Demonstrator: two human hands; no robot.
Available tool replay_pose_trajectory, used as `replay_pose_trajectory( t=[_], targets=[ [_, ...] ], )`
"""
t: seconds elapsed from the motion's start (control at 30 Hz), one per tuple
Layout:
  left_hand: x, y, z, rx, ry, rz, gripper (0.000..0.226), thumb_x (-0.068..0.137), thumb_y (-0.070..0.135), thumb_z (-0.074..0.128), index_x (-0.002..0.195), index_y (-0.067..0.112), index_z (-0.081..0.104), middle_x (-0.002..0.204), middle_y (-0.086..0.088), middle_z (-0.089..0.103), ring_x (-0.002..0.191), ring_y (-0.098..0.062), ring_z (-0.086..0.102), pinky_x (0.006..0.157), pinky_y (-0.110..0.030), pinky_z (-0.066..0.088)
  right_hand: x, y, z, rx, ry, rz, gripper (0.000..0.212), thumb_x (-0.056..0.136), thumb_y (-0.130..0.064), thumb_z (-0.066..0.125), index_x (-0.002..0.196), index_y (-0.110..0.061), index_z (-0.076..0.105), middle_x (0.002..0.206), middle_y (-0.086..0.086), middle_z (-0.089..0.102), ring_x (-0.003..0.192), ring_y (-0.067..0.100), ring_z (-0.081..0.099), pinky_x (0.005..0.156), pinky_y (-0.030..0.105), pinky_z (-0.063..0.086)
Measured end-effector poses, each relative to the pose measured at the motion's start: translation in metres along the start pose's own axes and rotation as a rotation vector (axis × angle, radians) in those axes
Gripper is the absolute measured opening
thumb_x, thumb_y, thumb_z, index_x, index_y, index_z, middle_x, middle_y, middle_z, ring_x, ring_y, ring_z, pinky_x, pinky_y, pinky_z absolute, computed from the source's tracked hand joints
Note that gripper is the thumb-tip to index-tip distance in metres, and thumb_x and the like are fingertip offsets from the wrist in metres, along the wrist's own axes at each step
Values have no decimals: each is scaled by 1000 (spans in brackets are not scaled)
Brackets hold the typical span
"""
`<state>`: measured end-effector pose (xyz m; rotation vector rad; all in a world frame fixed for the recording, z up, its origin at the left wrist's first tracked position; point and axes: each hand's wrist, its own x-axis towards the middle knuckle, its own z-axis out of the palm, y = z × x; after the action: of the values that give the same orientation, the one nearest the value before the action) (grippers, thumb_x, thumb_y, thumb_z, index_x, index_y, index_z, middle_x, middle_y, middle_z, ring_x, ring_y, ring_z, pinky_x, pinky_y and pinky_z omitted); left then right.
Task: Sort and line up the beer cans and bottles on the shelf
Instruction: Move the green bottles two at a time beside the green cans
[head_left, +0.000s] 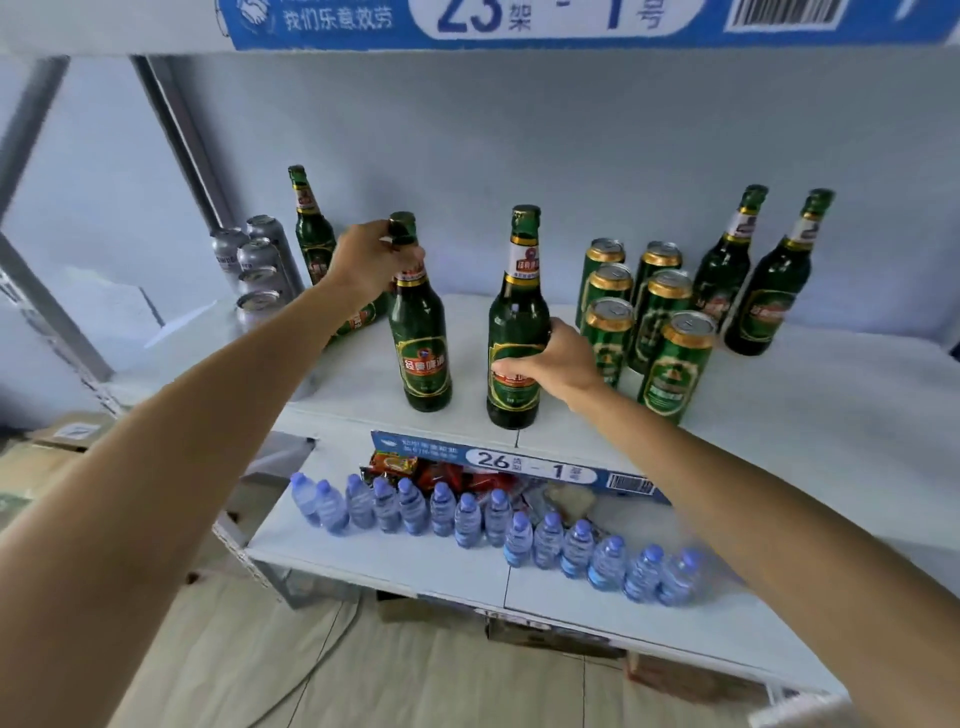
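Two bare forearms are reaching in over the water bottles (467, 519). The left hand (371, 254) is gripping one beer bottle (421, 338) by the neck; the right hand (550, 364) is wrapping another bottle (517, 322) at its body, both upright on the shelf (779, 395). Green cans (644, 322) are looking grouped; silver cans (254, 265) and other bottles are still standing apart, so sorting seems partway.

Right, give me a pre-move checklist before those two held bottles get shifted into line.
1. Left hand grips the left bottle at its neck: ok.
2. Right hand grips the middle bottle at its body: ok.
3. Both held bottles upright: ok.
4. Gap between right hand and the green cans: not ok, very close.
5. Bottle behind left forearm standing: cannot tell.
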<state>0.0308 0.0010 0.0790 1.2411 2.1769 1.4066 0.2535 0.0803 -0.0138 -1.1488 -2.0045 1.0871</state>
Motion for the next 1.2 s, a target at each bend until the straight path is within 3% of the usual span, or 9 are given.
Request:
replay_pose_trajectory(
  t=[0.23,0.43,0.67,0.87,1.03,1.2],
  targets=[
    [-79,44,20,-93,-143,5,48,84,13,70,128,4,56,121,-16,64,108,-31,64,91,-50,54,-80,12,-60,47,40,9,58,54,-27,90,107,-22,65,109,-1,71,98,15,65,91,33,52],
    [-118,73,59,-91,-284,49,46,86,14,68,129,4,54,114,-9,62,104,-26,62,87,-41,55,-138,40,-110,52,110,100,50,57,-23,89,99,-27,64,96,-6,66,93,13,63,85,29,50],
    [-154,110,119,-91,-423,119,36,86,14,68,120,6,59,113,-14,66,105,-30,64,84,-41,56,-182,81,-179,-7,203,216,63,55,-28,89,112,-17,64,100,-2,67,93,16,63,79,26,47],
    [-161,150,178,-73,-456,189,24,84,18,69,107,14,62,106,-11,70,98,-29,68,86,-45,57,-177,120,-241,-5,229,264,61,57,-25,88,112,-18,63,104,0,68,96,18,63,85,30,50],
    [-148,184,235,-68,-445,216,35,87,19,67,119,7,60,108,-12,70,95,-26,68,80,-38,59,-140,149,-289,-40,214,235,65,56,-25,89,114,-17,63,114,3,69,104,22,65,94,37,51],
    [-117,201,283,-116,-425,159,35,87,18,68,118,6,59,112,-14,69,98,-30,68,87,-47,57,-94,170,-317,-49,216,201,68,54,-28,90,115,-15,62,115,4,69,105,22,65,93,38,53]
  ],
)
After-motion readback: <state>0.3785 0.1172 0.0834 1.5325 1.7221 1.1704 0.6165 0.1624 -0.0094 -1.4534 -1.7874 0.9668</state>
